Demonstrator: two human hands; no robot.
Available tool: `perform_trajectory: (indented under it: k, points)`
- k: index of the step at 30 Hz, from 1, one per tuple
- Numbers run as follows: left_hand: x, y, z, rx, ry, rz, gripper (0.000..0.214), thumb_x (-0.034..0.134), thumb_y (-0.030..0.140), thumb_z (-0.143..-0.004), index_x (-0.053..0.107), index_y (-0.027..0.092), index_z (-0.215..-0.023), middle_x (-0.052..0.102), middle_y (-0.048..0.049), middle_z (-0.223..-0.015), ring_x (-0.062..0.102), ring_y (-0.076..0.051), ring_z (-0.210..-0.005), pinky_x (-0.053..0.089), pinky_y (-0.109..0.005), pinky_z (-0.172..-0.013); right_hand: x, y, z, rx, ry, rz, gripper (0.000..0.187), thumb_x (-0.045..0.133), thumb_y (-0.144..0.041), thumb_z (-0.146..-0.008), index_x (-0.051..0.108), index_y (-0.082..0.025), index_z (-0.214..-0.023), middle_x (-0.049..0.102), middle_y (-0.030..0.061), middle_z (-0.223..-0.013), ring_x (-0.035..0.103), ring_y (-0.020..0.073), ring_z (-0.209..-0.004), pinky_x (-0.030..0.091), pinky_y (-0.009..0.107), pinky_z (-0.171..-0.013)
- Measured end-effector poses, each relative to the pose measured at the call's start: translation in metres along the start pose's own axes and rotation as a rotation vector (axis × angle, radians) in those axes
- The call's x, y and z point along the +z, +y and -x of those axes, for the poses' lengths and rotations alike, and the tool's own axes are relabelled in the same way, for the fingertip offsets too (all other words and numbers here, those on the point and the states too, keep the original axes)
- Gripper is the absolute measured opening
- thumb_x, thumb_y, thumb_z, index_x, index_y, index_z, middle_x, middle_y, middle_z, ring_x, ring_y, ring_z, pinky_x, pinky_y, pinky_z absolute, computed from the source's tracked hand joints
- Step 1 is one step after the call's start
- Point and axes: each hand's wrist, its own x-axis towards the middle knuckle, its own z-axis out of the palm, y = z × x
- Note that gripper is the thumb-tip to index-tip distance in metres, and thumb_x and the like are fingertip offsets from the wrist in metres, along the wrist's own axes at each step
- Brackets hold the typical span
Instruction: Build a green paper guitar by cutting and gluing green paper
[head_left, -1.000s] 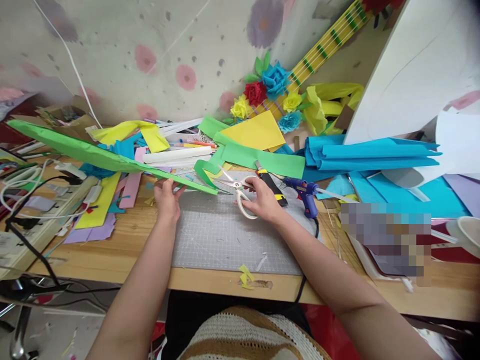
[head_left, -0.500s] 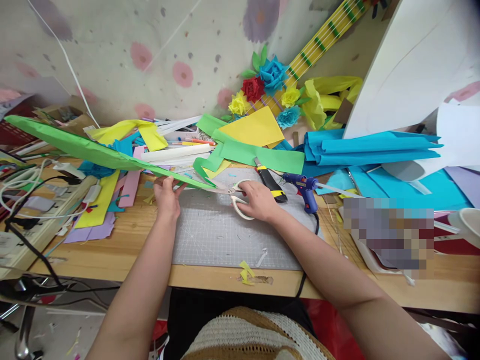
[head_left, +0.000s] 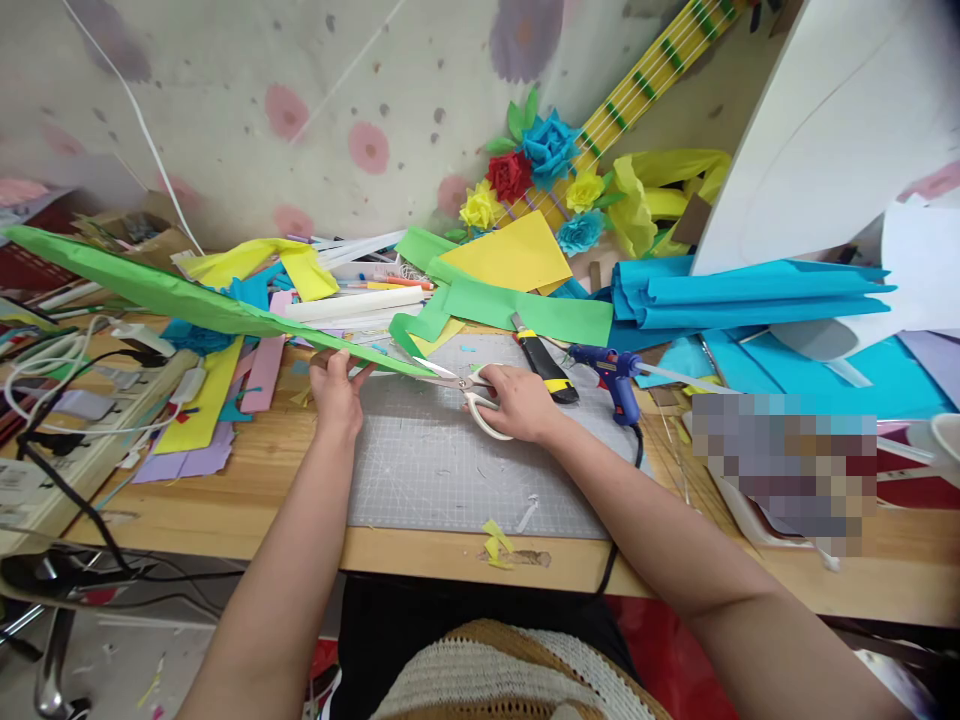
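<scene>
My left hand (head_left: pixel 337 388) is closed on a long strip of green paper (head_left: pixel 187 304), pinching it near its right end. The strip stretches away to the far left above the clutter and narrows toward the right. My right hand (head_left: pixel 521 400) grips white-handled scissors (head_left: pixel 486 428), fingers in the loops. Their blades (head_left: pixel 441 372) point left and stand apart at the tip of the green strip, over a grey cutting mat (head_left: pixel 420 470).
A utility knife (head_left: pixel 544 360) and a blue glue gun (head_left: pixel 615 378) lie right of the scissors. Green paper pieces (head_left: pixel 525 310) and a yellow sheet (head_left: pixel 517 252) lie behind. Rolled blue paper (head_left: pixel 742 295) is at right. A power strip (head_left: pixel 97 450) with cables sits at left.
The scissor blades have spread apart at the end of the green strip. Both hands stay in nearly the same place, and the view has shifted slightly.
</scene>
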Motion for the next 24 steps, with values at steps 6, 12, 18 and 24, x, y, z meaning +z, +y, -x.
perform_trajectory:
  k: [6, 12, 18, 24]
  points:
    - [0.0004, 0.0011, 0.0009, -0.002, 0.004, -0.008, 0.031, 0.067, 0.034, -0.054, 0.048, 0.02, -0.076, 0.057, 0.0008, -0.08, 0.058, -0.012, -0.072, 0.057, -0.033, -0.066, 0.0005, 0.0006, -0.0001, -0.002, 0.001, -0.006, 0.03, 0.049, -0.048, -0.083, 0.053, -0.018, -0.086, 0.064, 0.0069, -0.081, 0.055, 0.019, -0.071, 0.029, 0.028, -0.062]
    - [0.0003, -0.0001, 0.0003, 0.018, -0.006, -0.025, 0.031, 0.067, 0.034, -0.055, 0.047, 0.021, -0.075, 0.056, 0.0021, -0.078, 0.057, -0.012, -0.071, 0.056, -0.035, -0.069, -0.0011, 0.0009, -0.0009, 0.016, 0.01, -0.009, 0.03, 0.049, -0.048, -0.083, 0.053, -0.018, -0.085, 0.064, 0.0066, -0.08, 0.055, 0.019, -0.071, 0.029, 0.027, -0.06]
    - [0.0019, -0.001, 0.0014, 0.021, -0.028, -0.05, 0.031, 0.065, 0.035, -0.057, 0.047, 0.021, -0.078, 0.057, 0.001, -0.082, 0.058, -0.012, -0.072, 0.056, -0.036, -0.07, -0.0015, -0.0006, -0.0011, 0.009, 0.001, 0.015, 0.033, 0.048, -0.049, -0.083, 0.054, -0.017, -0.088, 0.065, 0.0084, -0.085, 0.056, 0.0203, -0.075, 0.03, 0.029, -0.063]
    - [0.0021, -0.001, 0.0018, 0.03, -0.035, -0.065, 0.03, 0.066, 0.036, -0.058, 0.048, 0.022, -0.077, 0.058, 0.0018, -0.08, 0.058, -0.012, -0.071, 0.055, -0.036, -0.071, -0.0021, -0.0023, -0.0015, 0.039, -0.034, 0.022, 0.034, 0.048, -0.05, -0.084, 0.056, -0.017, -0.089, 0.067, 0.0081, -0.085, 0.058, 0.0197, -0.074, 0.029, 0.028, -0.061]
